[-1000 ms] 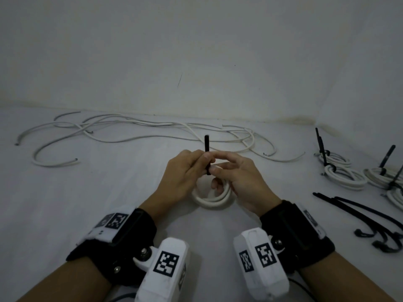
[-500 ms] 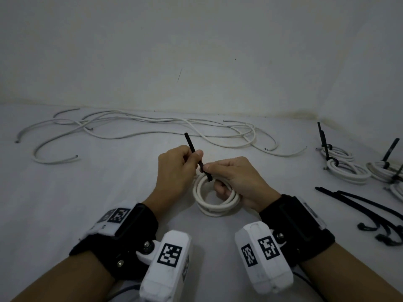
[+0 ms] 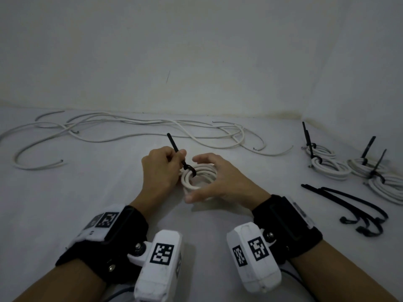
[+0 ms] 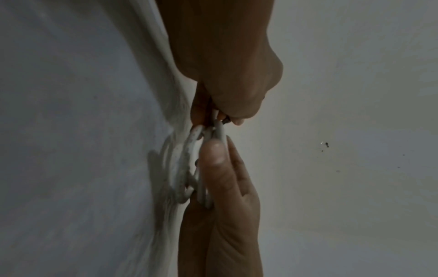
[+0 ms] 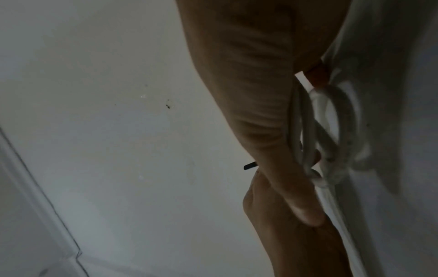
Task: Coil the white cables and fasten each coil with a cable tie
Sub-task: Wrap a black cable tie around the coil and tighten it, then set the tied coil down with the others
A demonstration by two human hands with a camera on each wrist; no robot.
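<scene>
One coil point(image 3: 198, 176) lies at centre on the white surface point(image 3: 65, 192). Four tied coils point(image 3: 331, 168) lie far right, loose ties point(image 3: 349, 201) nearer, loose cables point(image 3: 135, 129) far left. Left hand point(image 3: 160, 171) pinches the coil's tie point(image 3: 177, 152). Right hand point(image 3: 220, 179), fingers spread, cups the coil.

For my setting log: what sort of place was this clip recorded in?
Probably a bare indoor corner, with the work done on a white cloth-covered surface against plain white walls. Only task materials show: loose white cables, tied coils and spare black cable ties.
</scene>
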